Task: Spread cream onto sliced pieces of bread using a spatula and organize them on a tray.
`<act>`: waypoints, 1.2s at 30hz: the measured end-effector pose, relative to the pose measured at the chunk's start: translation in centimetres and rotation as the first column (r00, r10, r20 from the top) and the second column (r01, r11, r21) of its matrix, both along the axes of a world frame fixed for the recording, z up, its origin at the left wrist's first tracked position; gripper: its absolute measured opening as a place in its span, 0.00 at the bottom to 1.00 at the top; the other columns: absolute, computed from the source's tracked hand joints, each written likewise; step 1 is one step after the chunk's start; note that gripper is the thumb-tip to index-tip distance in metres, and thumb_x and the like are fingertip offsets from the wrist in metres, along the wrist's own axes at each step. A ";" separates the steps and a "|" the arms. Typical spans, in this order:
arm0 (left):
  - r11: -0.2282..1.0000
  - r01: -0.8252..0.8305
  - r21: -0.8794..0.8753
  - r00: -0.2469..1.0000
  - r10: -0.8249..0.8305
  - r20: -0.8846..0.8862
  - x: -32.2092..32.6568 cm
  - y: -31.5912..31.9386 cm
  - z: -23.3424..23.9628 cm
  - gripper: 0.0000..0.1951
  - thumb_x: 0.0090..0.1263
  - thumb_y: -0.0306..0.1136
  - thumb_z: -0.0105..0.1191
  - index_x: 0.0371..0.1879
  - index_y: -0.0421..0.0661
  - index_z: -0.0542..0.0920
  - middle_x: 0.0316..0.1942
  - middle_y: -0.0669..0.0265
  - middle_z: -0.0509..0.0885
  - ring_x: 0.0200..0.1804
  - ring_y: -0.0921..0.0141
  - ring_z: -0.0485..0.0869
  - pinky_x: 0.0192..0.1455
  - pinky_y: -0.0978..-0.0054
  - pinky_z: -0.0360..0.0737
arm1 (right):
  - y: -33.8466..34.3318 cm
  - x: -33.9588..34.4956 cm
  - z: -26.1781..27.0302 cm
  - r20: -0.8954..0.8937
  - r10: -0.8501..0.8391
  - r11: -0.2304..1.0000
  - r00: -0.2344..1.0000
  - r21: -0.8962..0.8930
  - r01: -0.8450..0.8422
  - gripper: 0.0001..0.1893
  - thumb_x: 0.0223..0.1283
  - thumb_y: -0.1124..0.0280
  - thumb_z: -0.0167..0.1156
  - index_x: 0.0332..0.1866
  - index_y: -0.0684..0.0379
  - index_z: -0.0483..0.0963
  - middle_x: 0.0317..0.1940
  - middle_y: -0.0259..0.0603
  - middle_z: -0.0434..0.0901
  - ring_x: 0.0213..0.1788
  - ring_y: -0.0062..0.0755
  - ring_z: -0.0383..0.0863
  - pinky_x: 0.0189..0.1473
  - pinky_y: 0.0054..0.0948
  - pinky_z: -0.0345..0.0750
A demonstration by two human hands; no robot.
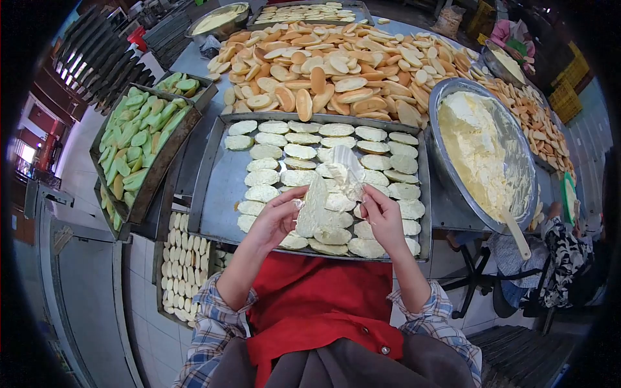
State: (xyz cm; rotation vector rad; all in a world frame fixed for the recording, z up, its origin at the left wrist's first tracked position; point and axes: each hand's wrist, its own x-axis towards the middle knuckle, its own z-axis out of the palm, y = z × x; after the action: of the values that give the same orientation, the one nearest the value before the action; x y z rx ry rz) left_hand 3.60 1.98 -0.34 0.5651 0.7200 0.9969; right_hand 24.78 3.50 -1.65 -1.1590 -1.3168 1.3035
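Between the fingers of my left hand [275, 217] is an oval bread slice [311, 206], its upper face coated with pale cream. My right hand [384, 213] grips a flat spreader [348, 162] smeared with the same cream; its handle is hidden by the fingers. Both hands are over a metal tray [213, 194] holding rows of cream-coated slices [262, 178]. To the right of the tray stands a large metal bowl [478, 145] of cream, with a pale-handled utensil [515, 235] leaning out over its rim.
Beyond the tray spreads a big heap of oval bread slices [335, 68]. Trays of green slices [140, 136] are stacked at the left. Below them sits another filled tray [182, 266]. A person in pink [509, 36] is at the far right, beside another bowl [505, 63].
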 end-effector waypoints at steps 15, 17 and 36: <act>0.813 0.251 0.526 0.541 0.333 -0.772 -3.1 -1.9 2.5 0.21 0.45 0.22 0.53 0.43 0.45 0.72 0.33 0.67 0.73 0.34 0.76 0.73 0.33 0.82 0.75 | -0.4 -0.2 -0.7 0.207 -0.012 0.994 0.978 0.110 -0.011 0.11 0.51 0.76 0.49 0.40 0.70 0.70 0.16 0.34 0.72 0.17 0.16 0.65 0.20 0.16 0.63; 0.802 0.284 0.526 0.498 0.345 -0.795 -4.8 -2.4 1.9 0.23 0.46 0.22 0.51 0.46 0.46 0.70 0.36 0.67 0.73 0.36 0.76 0.74 0.34 0.82 0.75 | -0.7 -0.7 -0.6 0.145 0.038 0.998 0.989 0.046 -0.045 0.12 0.53 0.76 0.49 0.42 0.70 0.69 0.15 0.29 0.67 0.17 0.14 0.62 0.19 0.15 0.62; 0.999 0.004 -0.036 -0.382 -0.031 -0.924 -11.1 -5.9 -4.5 0.26 0.45 0.50 0.49 0.37 0.41 0.70 0.31 0.52 0.76 0.40 0.60 0.72 0.50 0.55 0.53 | -2.4 0.1 -1.4 -0.234 -0.095 0.932 0.968 -0.363 0.004 0.14 0.56 0.73 0.46 0.47 0.66 0.65 0.15 0.31 0.67 0.13 0.10 0.56 0.14 0.10 0.54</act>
State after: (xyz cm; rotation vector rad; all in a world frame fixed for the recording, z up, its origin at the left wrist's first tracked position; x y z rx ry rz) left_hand -7.47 -3.95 -4.87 1.5027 2.3709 0.0680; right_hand 24.92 1.13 -3.09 -1.2174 -0.8814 1.6401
